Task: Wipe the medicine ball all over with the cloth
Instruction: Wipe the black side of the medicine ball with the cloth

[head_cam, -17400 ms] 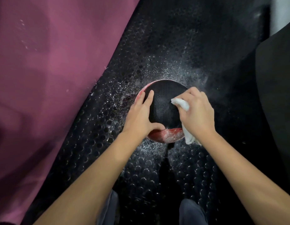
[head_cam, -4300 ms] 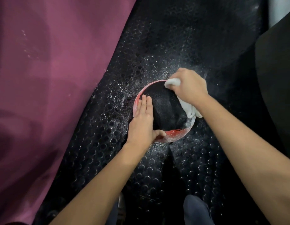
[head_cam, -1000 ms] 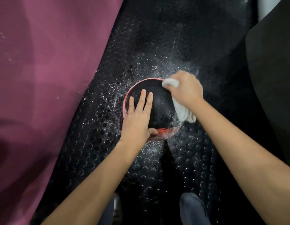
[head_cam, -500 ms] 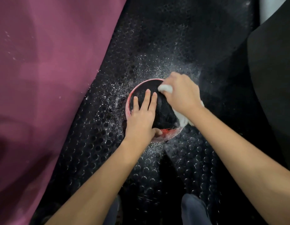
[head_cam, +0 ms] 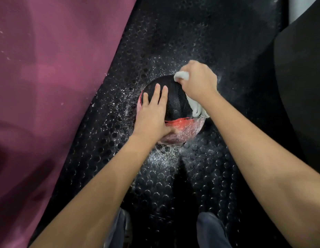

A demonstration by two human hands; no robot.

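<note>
2 hands meet the medicine ball (head_cam: 175,102): left hand (head_cam: 152,111) flat, fingers straight, at 8 o'clock; right hand (head_cam: 198,79) clenching the cloth (head_cam: 197,106) at 1 o'clock.

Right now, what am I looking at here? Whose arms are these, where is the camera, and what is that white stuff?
No machine here: a person wears a camera on the head, looking down at their own arms. The left hand lies flat on a black and red medicine ball, steadying it. The right hand has a grip on a white cloth, pressed to the ball's far right side. The ball sits on a black studded floor mat speckled with white specks. A purple mat lies to the left.
</note>
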